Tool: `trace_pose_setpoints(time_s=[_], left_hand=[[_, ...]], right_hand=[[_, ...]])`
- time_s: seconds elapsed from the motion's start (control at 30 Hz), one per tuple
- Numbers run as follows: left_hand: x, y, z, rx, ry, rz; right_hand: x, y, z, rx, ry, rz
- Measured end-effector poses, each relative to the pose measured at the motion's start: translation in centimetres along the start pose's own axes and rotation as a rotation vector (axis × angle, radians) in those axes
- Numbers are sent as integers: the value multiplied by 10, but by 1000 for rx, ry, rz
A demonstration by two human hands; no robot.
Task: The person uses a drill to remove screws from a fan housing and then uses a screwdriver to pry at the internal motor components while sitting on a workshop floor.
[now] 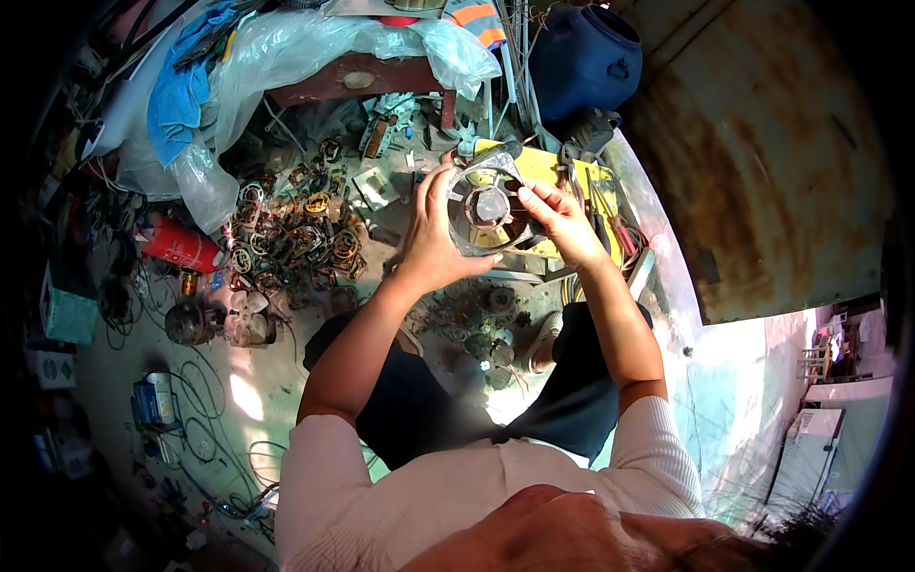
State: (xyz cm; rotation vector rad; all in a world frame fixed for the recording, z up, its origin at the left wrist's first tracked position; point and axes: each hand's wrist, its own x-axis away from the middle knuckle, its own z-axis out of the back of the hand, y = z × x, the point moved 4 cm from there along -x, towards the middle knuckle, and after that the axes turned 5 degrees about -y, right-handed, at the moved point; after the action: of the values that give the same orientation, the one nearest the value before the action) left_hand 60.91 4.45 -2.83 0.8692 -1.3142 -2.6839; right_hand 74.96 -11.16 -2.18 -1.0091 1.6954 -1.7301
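Observation:
I hold a round grey metal fan frame [488, 208] with a hub in its middle up in front of me, above the floor. My left hand [434, 238] grips its left rim, thumb along the edge. My right hand [560, 219] holds the right rim, fingertips pressed near the hub. Both forearms come up from the lower edge, in rolled-up white sleeves. Below the frame, between my knees, lie several small dark metal parts [486, 334] on the floor.
A pile of copper wire coils [295, 238] lies to the left. A red cylinder [179, 246] and a small motor [191, 322] sit further left. A yellow board [562, 176] with tools lies behind the frame, a blue barrel [583, 59] beyond it, plastic sheeting [286, 57] upper left.

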Motion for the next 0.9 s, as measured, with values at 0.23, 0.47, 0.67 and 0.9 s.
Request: trace_pose_setpoints(time_s=[0.23, 0.47, 0.67, 0.9], left_hand=[[-11, 3, -6, 17, 73, 15], [-18, 3, -33, -148, 121, -33], [-28, 13, -50, -207, 141, -30], [-31, 7, -54, -183, 152, -17]], right_hand=[[19, 40, 27, -88, 140, 176], [29, 35, 41, -125, 160, 210], [35, 31, 44, -157, 204, 211], [36, 29, 42, -162, 235, 210]])
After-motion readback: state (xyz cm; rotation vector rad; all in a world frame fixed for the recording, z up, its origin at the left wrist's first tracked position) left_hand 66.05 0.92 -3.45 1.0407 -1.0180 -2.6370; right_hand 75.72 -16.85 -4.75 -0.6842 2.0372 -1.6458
